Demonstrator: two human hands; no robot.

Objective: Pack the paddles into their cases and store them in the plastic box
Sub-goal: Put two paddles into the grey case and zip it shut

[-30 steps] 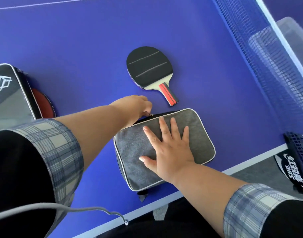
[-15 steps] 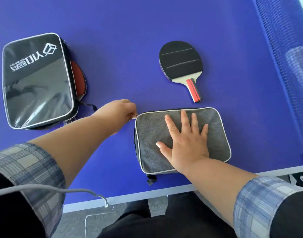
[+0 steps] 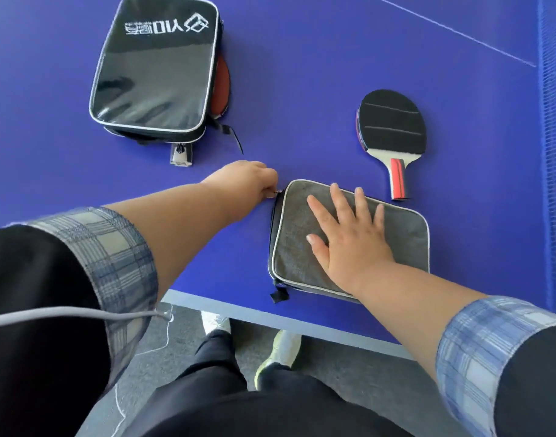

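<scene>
On the blue table (image 3: pixel 301 74) lay a glossy black case (image 3: pixel 153 67), a red paddle (image 3: pixel 221 86) peeking out. I pressed my flat right hand (image 3: pixel 349 238) on the grey fabric case (image 3: pixel 406 241) near the edge, my left hand (image 3: pixel 242 184) pinching its zipper pull (image 3: pixel 278 193), the black-faced paddle (image 3: pixel 391 121) just beyond.

1. L arm is stretched fwd and across to the right; forearm is bare, w/ plaid cuff rolled back near the elbow.
2. L hand (image 3: pixel 242 181) is seen from the back, fingers curled under; a zip pull (image 3: pixel 277 192) is pinched at the fingertips.
3. R arm is reached in from lower right, forearm bare, cuff turned back likewise.
4. R hand (image 3: pixel 349 244) is laid palm-down, flat on the grey case (image 3: pixel 297 257); fingers are straight and spread, thumb is angled out left.
5. Hands are set apart, not touching.
</scene>
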